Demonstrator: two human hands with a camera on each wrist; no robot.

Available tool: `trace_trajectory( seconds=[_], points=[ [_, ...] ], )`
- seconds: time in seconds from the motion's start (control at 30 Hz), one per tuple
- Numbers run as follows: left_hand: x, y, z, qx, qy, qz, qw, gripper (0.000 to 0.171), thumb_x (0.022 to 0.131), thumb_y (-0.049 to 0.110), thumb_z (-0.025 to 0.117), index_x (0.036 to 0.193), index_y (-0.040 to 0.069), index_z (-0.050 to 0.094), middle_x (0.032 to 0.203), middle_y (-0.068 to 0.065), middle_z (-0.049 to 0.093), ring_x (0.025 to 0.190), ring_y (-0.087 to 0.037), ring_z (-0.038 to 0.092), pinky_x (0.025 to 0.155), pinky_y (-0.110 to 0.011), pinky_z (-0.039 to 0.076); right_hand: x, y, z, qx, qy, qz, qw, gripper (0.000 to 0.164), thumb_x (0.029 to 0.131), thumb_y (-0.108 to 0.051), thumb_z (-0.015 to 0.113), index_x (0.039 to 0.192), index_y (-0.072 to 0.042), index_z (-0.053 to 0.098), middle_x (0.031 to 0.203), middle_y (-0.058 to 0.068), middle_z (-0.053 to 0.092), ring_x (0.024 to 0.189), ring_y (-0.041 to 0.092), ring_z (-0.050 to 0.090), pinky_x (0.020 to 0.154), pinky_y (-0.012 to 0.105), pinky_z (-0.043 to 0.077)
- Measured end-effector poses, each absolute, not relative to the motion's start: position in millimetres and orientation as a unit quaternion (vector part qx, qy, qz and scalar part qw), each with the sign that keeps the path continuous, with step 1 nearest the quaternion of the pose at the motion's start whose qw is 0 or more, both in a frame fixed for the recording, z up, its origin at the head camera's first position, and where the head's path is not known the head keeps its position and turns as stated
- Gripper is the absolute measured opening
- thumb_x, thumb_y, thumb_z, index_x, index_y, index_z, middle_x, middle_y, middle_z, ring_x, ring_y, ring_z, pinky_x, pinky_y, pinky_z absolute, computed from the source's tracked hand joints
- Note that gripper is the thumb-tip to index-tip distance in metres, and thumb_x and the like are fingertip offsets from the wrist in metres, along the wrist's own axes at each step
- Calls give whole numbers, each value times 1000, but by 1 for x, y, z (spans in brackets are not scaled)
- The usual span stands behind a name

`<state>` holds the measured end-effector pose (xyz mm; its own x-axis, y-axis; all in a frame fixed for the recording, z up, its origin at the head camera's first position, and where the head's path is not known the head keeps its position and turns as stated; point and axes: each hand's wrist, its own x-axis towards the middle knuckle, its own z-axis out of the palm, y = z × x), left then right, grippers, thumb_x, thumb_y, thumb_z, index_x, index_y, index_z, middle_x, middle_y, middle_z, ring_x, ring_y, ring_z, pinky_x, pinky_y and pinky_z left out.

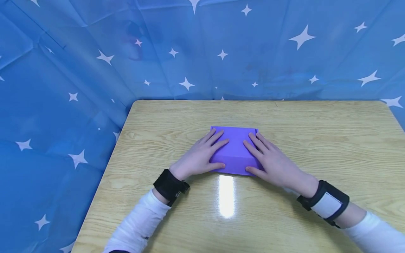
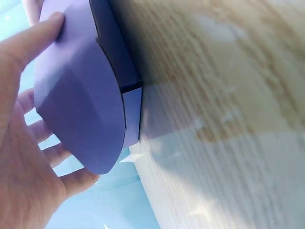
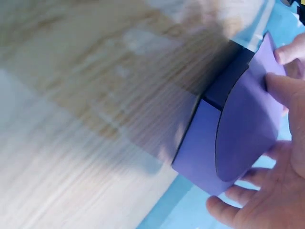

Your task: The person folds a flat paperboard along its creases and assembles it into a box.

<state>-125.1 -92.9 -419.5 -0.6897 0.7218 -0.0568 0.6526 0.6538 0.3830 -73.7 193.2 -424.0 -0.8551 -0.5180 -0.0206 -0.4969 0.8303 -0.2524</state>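
A purple cardboard box [image 1: 235,147] lies on the table, its lid lowered over the body. The front flap [image 2: 86,100] of the lid slants out in front, and a dark gap shows beneath it above the tray part. My left hand [image 1: 197,156] rests on the left side with fingers spread over the lid and the thumb against the flap. On the right side my right hand [image 1: 275,161] lies likewise, fingers extended over the top, thumb on the flap [image 3: 248,124] near its right end. The box's inside is hidden.
The box stands mid-way across a light wood-grain table [image 1: 158,130]. Behind and to the left hangs a blue cloth [image 1: 202,49] with white stars. A bright light reflection shows on the tabletop in front of the box. Black bands [image 1: 169,186] wrap both wrists.
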Motion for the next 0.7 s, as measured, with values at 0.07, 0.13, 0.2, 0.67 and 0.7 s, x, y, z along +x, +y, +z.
trace_trajectory(
  seconds=[0.07, 0.13, 0.2, 0.67, 0.7],
  points=[
    [-124, -92, -420, 380, 905, 166, 99, 81, 99, 50, 69, 165, 18, 35, 178, -12, 20, 167, -37, 11, 135, -56, 23, -73, 193, -426, -268, 956, -117, 37, 84, 100, -47, 68, 164, -6, 34, 175, 24, 21, 162, 50, 18, 129, 65, 29],
    [-123, -92, -420, 380, 905, 166, 96, 80, 99, 49, 70, 165, 18, 36, 178, -13, 20, 167, -37, 11, 135, -56, 23, -73, 193, -426, -268, 955, -123, 34, 83, 100, -45, 70, 164, -6, 35, 174, 25, 22, 162, 51, 19, 128, 66, 30],
    [-123, -92, -420, 379, 905, 166, 97, 80, 99, 49, 70, 165, 18, 36, 178, -13, 20, 167, -37, 11, 135, -56, 23, -75, 194, -425, -270, 953, -135, 35, 85, 98, -45, 72, 164, -6, 35, 174, 26, 23, 161, 52, 20, 127, 67, 31],
    [-124, -92, -418, 381, 903, 168, 104, 80, 99, 48, 70, 165, 18, 35, 178, -13, 20, 167, -38, 11, 135, -56, 22, -106, 208, -418, -265, 941, -195, 83, 117, 80, -61, 86, 167, -9, 26, 174, 29, 15, 159, 55, 21, 123, 72, 34],
    [-124, -92, -418, 380, 904, 167, 104, 80, 99, 47, 70, 165, 18, 35, 178, -13, 20, 167, -38, 11, 135, -57, 23, -108, 208, -418, -266, 940, -198, 83, 118, 80, -60, 86, 167, -9, 26, 174, 28, 16, 159, 55, 22, 122, 72, 35]
  ],
)
